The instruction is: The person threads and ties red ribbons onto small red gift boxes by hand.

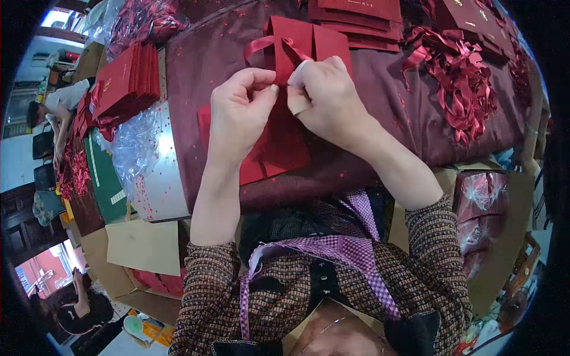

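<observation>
A red folded paper piece point(329, 44), like a small gift bag or folder, stands in front of me with a shiny red ribbon point(259, 48) passing through its upper part. My right hand point(326, 92) is closed on a ribbon end at the front of the paper; light tape wraps some of its fingers. My left hand point(243, 107) is closed in a pinch beside it, thumb against forefinger at the paper's lower left edge. What lies between those fingertips is hidden. Under my hands, a flat red paper piece point(276, 151) lies on the dark red cloth point(205, 53).
Stacked red folders point(362, 24) lie at the back, with a ribbon heap point(466, 83) to their right. Another red stack point(127, 80) and clear plastic point(136, 145) are at left. Cardboard boxes point(142, 246) flank me. A person point(59, 110) works at far left.
</observation>
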### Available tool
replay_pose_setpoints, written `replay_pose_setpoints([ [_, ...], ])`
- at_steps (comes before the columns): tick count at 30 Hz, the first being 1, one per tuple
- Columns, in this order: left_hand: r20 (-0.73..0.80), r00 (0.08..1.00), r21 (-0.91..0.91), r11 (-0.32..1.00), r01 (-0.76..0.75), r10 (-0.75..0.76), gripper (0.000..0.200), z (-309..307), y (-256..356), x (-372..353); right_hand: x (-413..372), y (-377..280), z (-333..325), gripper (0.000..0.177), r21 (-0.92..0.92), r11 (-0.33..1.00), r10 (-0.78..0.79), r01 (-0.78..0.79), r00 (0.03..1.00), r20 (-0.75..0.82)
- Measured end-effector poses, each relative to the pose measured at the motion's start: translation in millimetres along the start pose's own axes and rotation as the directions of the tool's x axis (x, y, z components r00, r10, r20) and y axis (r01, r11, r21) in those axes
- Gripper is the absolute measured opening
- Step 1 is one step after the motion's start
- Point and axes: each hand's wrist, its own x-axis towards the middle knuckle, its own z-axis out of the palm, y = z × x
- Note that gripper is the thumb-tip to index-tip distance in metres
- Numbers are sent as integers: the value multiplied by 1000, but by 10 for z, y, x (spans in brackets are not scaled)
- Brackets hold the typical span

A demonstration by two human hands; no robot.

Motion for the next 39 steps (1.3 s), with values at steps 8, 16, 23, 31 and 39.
replay_pose_setpoints([
  [8, 28, 996, 81, 993, -81, 79, 12, 45, -9, -46, 3, -22, -38, 14, -285, 901, -324, 328, 944, 63],
  [16, 141, 961, 85, 965, -249, 236, 19, -87, 21, 35, 82, 6, -183, 12, 87, 996, -21, 21, 1000, 2],
  [23, 229, 936, 248, 914, -320, 266, 14, -128, -70, 88, 80, 61, -249, 12, 144, 989, -53, 42, 996, 71],
  [31, 317, 834, 227, 817, -529, 452, 11, -83, -6, 52, 402, -11, -530, 28, -9, 941, -325, 338, 912, 251],
  [39, 457, 762, 145, 807, -572, 458, 9, -82, -22, 31, 447, -173, -774, 8, -37, 893, -365, 448, 772, 520],
])
